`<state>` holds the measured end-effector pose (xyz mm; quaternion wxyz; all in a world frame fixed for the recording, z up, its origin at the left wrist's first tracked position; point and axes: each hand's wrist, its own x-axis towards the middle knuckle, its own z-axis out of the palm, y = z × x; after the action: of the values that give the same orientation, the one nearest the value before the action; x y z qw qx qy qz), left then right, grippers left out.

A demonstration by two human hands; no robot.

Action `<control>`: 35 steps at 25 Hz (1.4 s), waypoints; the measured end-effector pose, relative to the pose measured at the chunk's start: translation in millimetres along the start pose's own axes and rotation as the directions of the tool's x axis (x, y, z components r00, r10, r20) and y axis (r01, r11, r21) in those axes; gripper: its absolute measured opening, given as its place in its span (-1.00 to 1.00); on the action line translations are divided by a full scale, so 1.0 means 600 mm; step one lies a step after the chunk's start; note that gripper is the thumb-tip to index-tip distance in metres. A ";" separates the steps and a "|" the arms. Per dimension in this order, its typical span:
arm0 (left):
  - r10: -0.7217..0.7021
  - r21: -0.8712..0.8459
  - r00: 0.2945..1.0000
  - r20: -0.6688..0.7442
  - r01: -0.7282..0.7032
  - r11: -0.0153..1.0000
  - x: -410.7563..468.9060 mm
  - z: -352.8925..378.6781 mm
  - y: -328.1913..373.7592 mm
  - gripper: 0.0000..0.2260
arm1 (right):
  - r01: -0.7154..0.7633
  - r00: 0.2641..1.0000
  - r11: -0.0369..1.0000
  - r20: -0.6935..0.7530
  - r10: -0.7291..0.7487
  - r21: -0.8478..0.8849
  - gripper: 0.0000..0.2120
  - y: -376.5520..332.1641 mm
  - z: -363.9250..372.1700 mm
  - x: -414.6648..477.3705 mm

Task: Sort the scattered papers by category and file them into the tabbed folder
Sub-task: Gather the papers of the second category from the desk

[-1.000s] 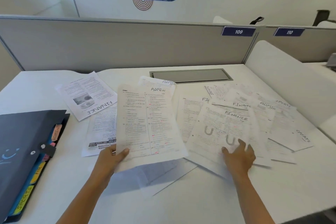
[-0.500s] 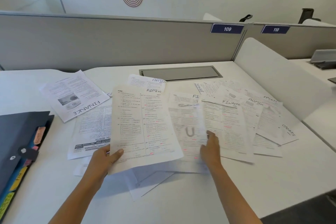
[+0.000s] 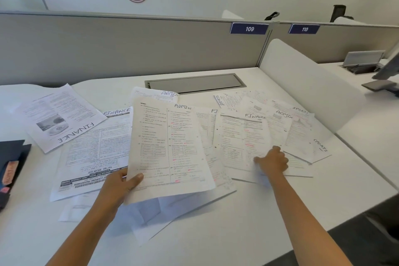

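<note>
The ADMIN sheet (image 3: 170,147) is raised off the desk (image 3: 237,239) in my left hand (image 3: 121,188). My thumb lies on top of its near left corner and my fingers are underneath, so it tilts up over the papers below it. My right hand (image 3: 272,161) sits with curled fingers on the near part of a FINANCE sheet (image 3: 239,136), right of the middle. The hand is blurred there, and I cannot tell whether it pinches that sheet or only rests on it. Beyond it, toward the right edge, overlapping SPORTS sheets (image 3: 302,129) fan out with another ADMIN-headed page among them. A second ADMIN page (image 3: 157,95) peeks out behind the one I hold, touching the grey cable hatch (image 3: 194,83) near the back edge. To the left lie a large printed FINANCE form (image 3: 95,151) and, overlapping its far corner, an upside-down FINANCE page (image 3: 60,119). The dark tabbed folder (image 3: 13,151) lies at the left edge, apart from both hands, with a coloured tab showing. A grey partition (image 3: 129,49) stands along the back.
</note>
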<state>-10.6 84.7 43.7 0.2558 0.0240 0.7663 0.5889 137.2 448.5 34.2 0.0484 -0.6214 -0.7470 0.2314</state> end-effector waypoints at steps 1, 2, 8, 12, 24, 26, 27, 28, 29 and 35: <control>0.004 0.004 1.000 0.003 -0.004 1.000 -0.001 0.005 0.004 -0.85 | 0.017 0.999 1.000 0.046 -0.016 -0.022 -0.34 -0.005 0.005 -0.002; 0.009 0.004 1.000 0.006 -0.009 1.000 -0.001 0.009 0.006 -0.86 | 0.055 0.994 0.998 0.094 -0.052 -0.024 -0.39 -0.010 0.012 -0.004; -0.004 0.012 1.000 0.006 0.004 1.000 -0.004 0.011 0.006 -0.89 | 0.212 0.977 0.977 -0.019 -0.212 0.009 -0.64 -0.037 0.042 -0.022; -0.013 -0.001 1.000 -0.024 0.013 1.000 -0.008 0.001 -0.008 -0.88 | -0.264 0.944 0.955 -0.167 0.285 0.138 -0.42 -0.033 0.009 -0.005; -0.051 0.110 0.988 -0.147 0.068 0.992 -0.007 -0.005 -0.044 -0.92 | 0.250 0.830 0.968 -0.519 -0.205 0.018 -0.70 -0.098 -0.088 -0.103; -0.055 0.110 0.988 -0.141 0.070 0.991 -0.008 -0.007 -0.044 -0.93 | 0.238 0.805 0.971 -0.558 -0.200 -0.006 -0.58 -0.105 -0.091 -0.103; -0.056 0.106 0.989 -0.138 0.071 0.992 -0.009 -0.009 -0.044 -0.93 | 0.245 0.795 0.970 -0.570 -0.206 -0.009 -0.55 -0.106 -0.092 -0.101; -0.057 0.103 0.989 -0.135 0.072 0.992 -0.009 -0.010 -0.045 -0.93 | 0.260 0.788 0.965 -0.575 -0.220 -0.012 -0.55 -0.105 -0.093 -0.100; -0.060 0.103 0.989 -0.132 0.074 0.992 -0.010 -0.010 -0.045 -0.93 | 0.283 0.780 0.959 -0.580 -0.235 -0.009 -0.56 -0.105 -0.096 -0.099; -0.079 0.087 0.988 -0.130 0.091 0.992 -0.015 -0.005 -0.047 -0.92 | 0.703 0.471 0.705 -0.802 -0.369 0.089 -0.66 -0.126 -0.102 -0.167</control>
<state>3.4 70.6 21.7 0.2302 -0.0341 0.8079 0.5414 113.2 361.4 140.6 0.5439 -0.3590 -0.7539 0.0835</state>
